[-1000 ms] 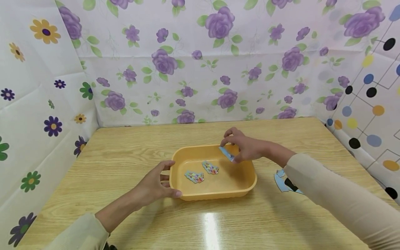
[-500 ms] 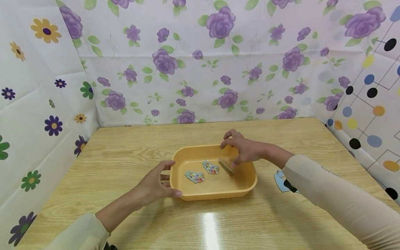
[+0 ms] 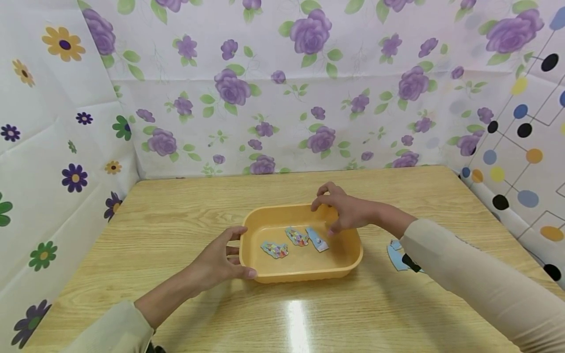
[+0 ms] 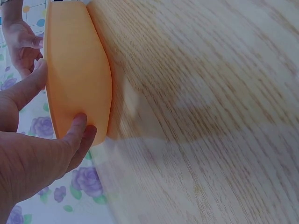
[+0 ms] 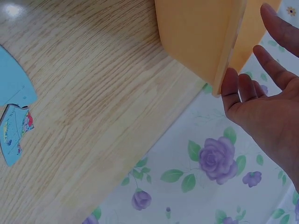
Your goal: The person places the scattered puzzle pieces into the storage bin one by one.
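Note:
An orange-yellow tray sits on the wooden table. My left hand holds its left end, thumb and a finger at the rim; in the left wrist view other fingertips of the left hand touch the outer wall. Inside lie two multicoloured pieces and a light blue piece, flat on the bottom. Over the right part of the tray, my right hand has spread, bent fingers with nothing between them; in the right wrist view, fingers of the right hand are by the tray's rim.
On the table right of the tray, light blue pieces lie partly behind the right sleeve. The right wrist view shows a plain blue piece beside a printed one. Flowered cloth stands behind the table.
The right hand has let go of the light blue piece, which tipped on edge and now lies flat in the tray beside the other two. The left hand has stayed put.

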Demonstrator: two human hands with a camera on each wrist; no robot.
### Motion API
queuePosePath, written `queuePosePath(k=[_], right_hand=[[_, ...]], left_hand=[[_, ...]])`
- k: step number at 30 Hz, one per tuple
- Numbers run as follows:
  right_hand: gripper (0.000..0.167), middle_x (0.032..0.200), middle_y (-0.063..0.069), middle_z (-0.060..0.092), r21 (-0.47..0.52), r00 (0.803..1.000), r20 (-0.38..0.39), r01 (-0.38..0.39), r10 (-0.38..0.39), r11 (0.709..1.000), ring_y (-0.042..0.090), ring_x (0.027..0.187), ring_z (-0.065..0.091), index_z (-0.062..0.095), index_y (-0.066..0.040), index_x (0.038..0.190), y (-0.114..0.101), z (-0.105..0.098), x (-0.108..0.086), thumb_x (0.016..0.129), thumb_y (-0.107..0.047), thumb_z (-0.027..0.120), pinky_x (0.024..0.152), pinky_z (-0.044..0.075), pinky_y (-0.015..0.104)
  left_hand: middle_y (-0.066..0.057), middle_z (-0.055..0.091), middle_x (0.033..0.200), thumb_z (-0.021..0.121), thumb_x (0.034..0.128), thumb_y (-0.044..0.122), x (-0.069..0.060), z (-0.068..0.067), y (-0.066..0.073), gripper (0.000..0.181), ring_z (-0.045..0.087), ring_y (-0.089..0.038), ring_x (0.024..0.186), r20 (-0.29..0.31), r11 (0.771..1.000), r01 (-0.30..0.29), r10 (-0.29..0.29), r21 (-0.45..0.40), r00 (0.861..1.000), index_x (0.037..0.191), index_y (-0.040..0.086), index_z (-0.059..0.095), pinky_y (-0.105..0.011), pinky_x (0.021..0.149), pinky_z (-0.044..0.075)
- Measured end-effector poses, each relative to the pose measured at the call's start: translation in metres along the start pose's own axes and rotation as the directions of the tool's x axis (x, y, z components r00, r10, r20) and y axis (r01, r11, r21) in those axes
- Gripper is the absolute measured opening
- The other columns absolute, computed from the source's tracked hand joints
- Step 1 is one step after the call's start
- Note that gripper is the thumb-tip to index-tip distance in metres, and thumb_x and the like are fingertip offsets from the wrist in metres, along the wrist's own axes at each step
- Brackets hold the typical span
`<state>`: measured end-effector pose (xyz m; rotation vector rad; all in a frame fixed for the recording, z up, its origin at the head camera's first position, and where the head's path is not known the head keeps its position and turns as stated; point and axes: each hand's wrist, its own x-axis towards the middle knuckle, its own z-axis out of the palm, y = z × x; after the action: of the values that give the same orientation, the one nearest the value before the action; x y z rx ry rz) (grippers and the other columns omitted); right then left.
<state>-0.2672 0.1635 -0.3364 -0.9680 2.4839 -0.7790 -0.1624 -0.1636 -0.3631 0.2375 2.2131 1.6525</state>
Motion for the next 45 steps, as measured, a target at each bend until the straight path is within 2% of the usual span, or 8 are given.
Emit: queuePosePath(k=[9, 17, 33, 39, 45], right_hand=[[0.054, 0.139, 0.015, 0.022, 0.012, 1.0, -0.01, 0.016, -0.016, 1.0, 0.038, 0.127, 0.029, 0.054, -0.006, 0.127, 0.002, -0.004, -0.005, 0.079, -0.002, 0.077, 0.1, 0.04, 0.057], [0.053, 0.141, 0.015, 0.019, 0.041, 0.999, -0.042, -0.016, 0.018, 0.999, 0.042, 0.12, 0.034, 0.053, -0.009, 0.127, 0.011, -0.012, -0.012, 0.08, -0.004, 0.077, 0.087, 0.047, 0.046], [0.055, 0.141, 0.018, 0.018, 0.046, 0.994, -0.102, -0.038, 0.042, 0.998, 0.04, 0.114, 0.033, 0.051, -0.008, 0.13, 0.032, -0.024, -0.038, 0.082, -0.007, 0.077, 0.076, 0.046, 0.039], [0.056, 0.139, 0.017, 0.019, 0.062, 0.991, -0.122, -0.057, 0.064, 0.996, 0.038, 0.114, 0.032, 0.051, -0.012, 0.13, 0.043, -0.028, -0.047, 0.081, -0.013, 0.079, 0.076, 0.046, 0.039], [0.057, 0.138, 0.019, 0.019, 0.077, 0.986, -0.146, -0.065, 0.076, 0.995, 0.036, 0.111, 0.032, 0.051, -0.011, 0.13, 0.052, -0.029, -0.059, 0.082, -0.019, 0.079, 0.074, 0.044, 0.038]], left_hand=[[-0.02, 0.029, 0.146, 0.086, 0.0673, 0.004, 0.0, 0.001, -0.001, 0.102, 0.058, -0.037, 0.112, -0.01, 1.0, 0.006, -0.006, 0.006, 1.0, 0.148, 0.003, 0.024, -0.035, 0.083, 0.058], [-0.02, 0.027, 0.146, 0.086, 0.0681, 0.005, 0.0, -0.001, -0.001, 0.102, 0.057, -0.038, 0.115, -0.003, 1.0, -0.003, 0.003, 0.018, 1.0, 0.148, 0.003, 0.023, -0.034, 0.084, 0.058], [-0.019, 0.028, 0.146, 0.087, 0.0676, 0.004, 0.0, 0.0, -0.001, 0.102, 0.057, -0.038, 0.114, -0.007, 1.0, 0.004, -0.004, 0.011, 1.0, 0.148, 0.004, 0.024, -0.034, 0.084, 0.058], [-0.02, 0.027, 0.146, 0.086, 0.0683, 0.004, 0.0, -0.001, 0.0, 0.102, 0.056, -0.039, 0.116, 0.003, 1.0, -0.003, 0.003, 0.012, 1.0, 0.149, 0.004, 0.023, -0.034, 0.084, 0.057], [-0.02, 0.027, 0.146, 0.086, 0.0678, 0.004, 0.0, 0.0, 0.001, 0.102, 0.056, -0.039, 0.116, -0.004, 1.0, 0.001, -0.001, 0.016, 1.0, 0.149, 0.004, 0.024, -0.034, 0.084, 0.058]])
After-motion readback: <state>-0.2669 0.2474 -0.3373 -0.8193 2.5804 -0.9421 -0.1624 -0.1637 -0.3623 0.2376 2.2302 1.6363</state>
